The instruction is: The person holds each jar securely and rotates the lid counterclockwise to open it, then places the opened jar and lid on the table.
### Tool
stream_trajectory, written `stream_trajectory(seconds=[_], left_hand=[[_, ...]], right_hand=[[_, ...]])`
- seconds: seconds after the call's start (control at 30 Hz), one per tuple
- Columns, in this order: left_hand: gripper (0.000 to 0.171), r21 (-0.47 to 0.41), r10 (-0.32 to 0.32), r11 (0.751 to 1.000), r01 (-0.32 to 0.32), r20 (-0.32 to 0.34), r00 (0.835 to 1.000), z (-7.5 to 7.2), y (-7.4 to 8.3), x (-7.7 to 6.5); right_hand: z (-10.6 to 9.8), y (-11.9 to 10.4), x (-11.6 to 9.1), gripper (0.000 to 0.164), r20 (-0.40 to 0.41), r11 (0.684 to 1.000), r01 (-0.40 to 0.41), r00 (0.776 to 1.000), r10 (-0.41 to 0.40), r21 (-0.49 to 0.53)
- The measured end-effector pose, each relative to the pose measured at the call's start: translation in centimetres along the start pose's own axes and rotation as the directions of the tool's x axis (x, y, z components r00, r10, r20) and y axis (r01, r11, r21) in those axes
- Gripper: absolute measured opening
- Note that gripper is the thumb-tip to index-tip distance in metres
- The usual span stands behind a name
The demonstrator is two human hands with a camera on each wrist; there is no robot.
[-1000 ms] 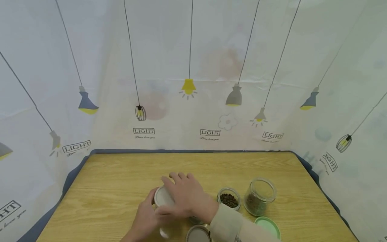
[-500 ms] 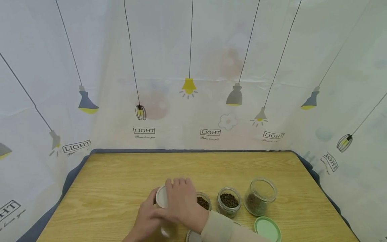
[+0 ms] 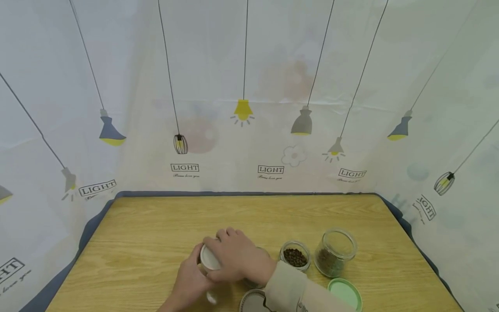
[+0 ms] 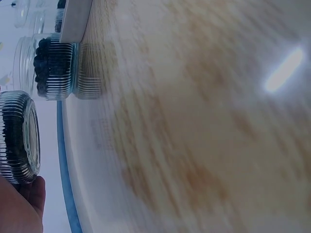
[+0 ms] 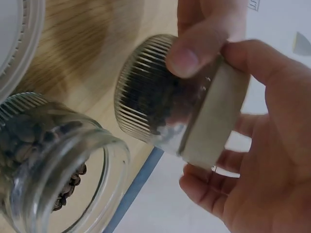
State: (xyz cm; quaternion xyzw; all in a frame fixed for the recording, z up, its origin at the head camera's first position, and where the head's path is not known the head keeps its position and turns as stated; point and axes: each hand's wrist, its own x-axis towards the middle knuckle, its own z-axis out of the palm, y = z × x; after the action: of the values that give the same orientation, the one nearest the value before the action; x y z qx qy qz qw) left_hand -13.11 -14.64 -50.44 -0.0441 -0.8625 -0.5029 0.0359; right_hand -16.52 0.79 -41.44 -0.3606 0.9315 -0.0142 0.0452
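Observation:
My left hand (image 3: 189, 277) holds a small ribbed glass jar (image 5: 150, 92) with dark contents resembling coffee beans. Its thumb lies along the glass in the right wrist view. A pale lid (image 3: 209, 258) caps this jar. From above, my right hand (image 3: 239, 258) grips the lid, fingers and thumb curled round its rim. The jar is tilted and raised off the table, its ribbed base (image 4: 22, 138) showing in the left wrist view. Right beside it, an open jar of beans (image 5: 63, 165) stands mostly hidden by my right hand in the head view.
To the right stand another open jar of beans (image 3: 295, 256) and a taller open glass jar (image 3: 334, 253), partly filled. A green lid (image 3: 345, 294) lies in front of them. Another pale lid (image 3: 252, 302) sits at the near edge of view. A wooden tabletop (image 3: 156, 225) extends to a printed cloth backdrop.
My right hand turned on the lid, first one way and then back to the left. It now covers the neighbouring jar of beans again. My left hand stays nearly in place.

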Motion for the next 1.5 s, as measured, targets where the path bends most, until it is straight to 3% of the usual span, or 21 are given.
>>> stream_trajectory(seconds=[0.13, 0.27, 0.43, 0.6, 0.73, 0.87, 1.07, 1.27, 1.5], left_hand=[[0.091, 0.011, -0.014, 1.0, 0.014, 0.01, 1.0, 0.1, -0.1, 0.0], [0.09, 0.011, -0.016, 1.0, 0.016, 0.02, 1.0, 0.0, 0.0, 0.0], [0.091, -0.025, -0.025, 0.999, 0.025, 0.013, 1.0, -0.1, 0.2, 0.0], [0.09, -0.047, -0.011, 0.999, 0.012, 0.008, 1.0, -0.1, 0.0, 0.0], [0.09, -0.039, 0.036, 0.999, -0.037, -0.008, 0.999, 0.0, -0.3, -0.1], [0.088, -0.044, 0.058, 0.997, -0.059, -0.025, 0.998, 0.0, -0.4, -0.1], [0.088, -0.026, 0.023, 0.999, -0.024, -0.023, 0.999, 0.0, -0.3, -0.1], [0.09, -0.059, -0.041, 0.997, 0.042, 0.017, 0.999, 0.2, -0.2, -0.3], [0.096, -0.029, -0.061, 0.998, 0.063, 0.071, 0.996, 0.2, -0.1, -0.3]], right_hand=[[-0.6, 0.5, -0.3, 0.071, 0.026, 0.998, 0.055, 0.998, -0.056, 0.036], [-1.1, 0.6, -0.7, 0.081, 0.036, 0.998, 0.052, 0.998, -0.054, 0.033], [-1.1, 0.2, -0.9, 0.095, -0.03, 0.997, -0.069, 0.997, 0.069, -0.021], [-0.8, -0.9, -0.6, 0.096, -0.129, 0.968, -0.237, 0.965, 0.226, -0.076], [-0.4, -1.6, -0.5, 0.099, -0.117, 0.949, -0.302, 0.949, 0.292, -0.086], [0.0, -1.9, -0.5, 0.1, -0.086, 0.946, -0.317, 0.946, 0.311, -0.064], [0.2, -1.5, -0.4, 0.084, -0.043, 0.967, -0.251, 0.967, 0.252, 0.033], [0.1, -0.2, -0.3, 0.063, -0.051, 0.996, -0.069, 0.996, 0.072, 0.062], [-0.6, 1.0, -0.3, 0.07, -0.011, 0.995, 0.086, 0.996, -0.085, 0.051]])
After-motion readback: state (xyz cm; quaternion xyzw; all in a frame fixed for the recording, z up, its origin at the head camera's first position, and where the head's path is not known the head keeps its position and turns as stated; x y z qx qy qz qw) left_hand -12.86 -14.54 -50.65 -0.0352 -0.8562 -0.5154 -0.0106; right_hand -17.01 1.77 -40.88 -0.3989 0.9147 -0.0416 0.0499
